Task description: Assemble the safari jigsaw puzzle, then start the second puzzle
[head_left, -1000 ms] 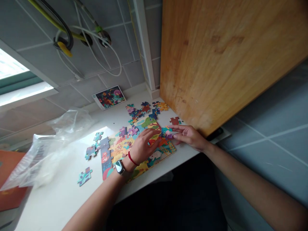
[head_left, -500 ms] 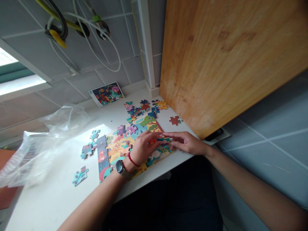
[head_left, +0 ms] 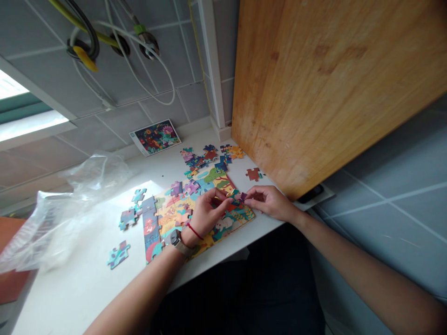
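A colourful jigsaw puzzle (head_left: 174, 211) lies mostly joined on the white table. Over its right part, a small puzzle piece (head_left: 242, 197) with purple and teal on it is raised between my hands. My right hand (head_left: 270, 202) pinches its right side with thumb and forefinger. From the left, my left hand (head_left: 209, 211) has its thumb and fingertips closed at the other side of the same piece, wearing a watch (head_left: 175, 238) and a red cord. The hands hide part of the puzzle beneath them.
Loose puzzle pieces (head_left: 127, 217) lie left of the puzzle, and more dark pieces (head_left: 199, 160) sit behind it. A brown piece (head_left: 253, 174) is near the wooden panel (head_left: 296, 93). A picture card (head_left: 156, 137) leans at the wall; a clear plastic bag (head_left: 70, 218) lies left.
My fingers have come up from the puzzle's right side, and a purple and teal piece now shows raised between them. The right fingers have bent from outstretched into a pinch.
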`<state>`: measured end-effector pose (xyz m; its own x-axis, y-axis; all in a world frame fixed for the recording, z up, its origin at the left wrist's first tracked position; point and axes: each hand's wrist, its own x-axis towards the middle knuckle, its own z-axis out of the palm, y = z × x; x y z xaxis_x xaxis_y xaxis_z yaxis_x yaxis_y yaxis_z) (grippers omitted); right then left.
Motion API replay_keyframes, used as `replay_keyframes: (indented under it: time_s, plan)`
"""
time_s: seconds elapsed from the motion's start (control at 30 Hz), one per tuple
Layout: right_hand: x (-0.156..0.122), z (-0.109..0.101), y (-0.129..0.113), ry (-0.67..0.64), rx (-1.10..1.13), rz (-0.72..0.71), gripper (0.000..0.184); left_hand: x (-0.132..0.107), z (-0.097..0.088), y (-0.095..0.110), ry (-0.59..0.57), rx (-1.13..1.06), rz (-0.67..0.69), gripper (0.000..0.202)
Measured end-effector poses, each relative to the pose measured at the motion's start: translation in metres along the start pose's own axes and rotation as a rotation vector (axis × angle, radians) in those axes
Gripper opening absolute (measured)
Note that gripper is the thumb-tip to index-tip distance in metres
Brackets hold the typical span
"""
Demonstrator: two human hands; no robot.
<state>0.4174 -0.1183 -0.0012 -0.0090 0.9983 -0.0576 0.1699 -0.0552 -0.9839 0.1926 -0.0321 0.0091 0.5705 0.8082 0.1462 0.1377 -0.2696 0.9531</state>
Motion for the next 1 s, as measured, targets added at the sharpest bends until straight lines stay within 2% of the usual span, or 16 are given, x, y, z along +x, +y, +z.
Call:
replay_keyframes:
  time_s: [0.2,0.43,0.77,1.0]
  plan:
    - [0.001,-0.001,-0.007,0.037,0.031,-0.018,0.037,-0.001,0.0,0.005,-0.007,0.081,0.073,0.03]
    - [-0.001,-0.004,-0.014,0.062,0.07,0.056,0.04,-0.002,-0.001,0.006,-0.042,0.105,0.06,0.033]
    - [0.0,-0.003,-0.016,0.07,0.08,0.071,0.043,-0.003,0.0,0.008,-0.071,0.176,0.048,0.041]
    - [-0.001,-0.003,-0.017,0.062,0.081,0.068,0.043,-0.004,-0.001,0.005,-0.081,0.181,0.06,0.038]
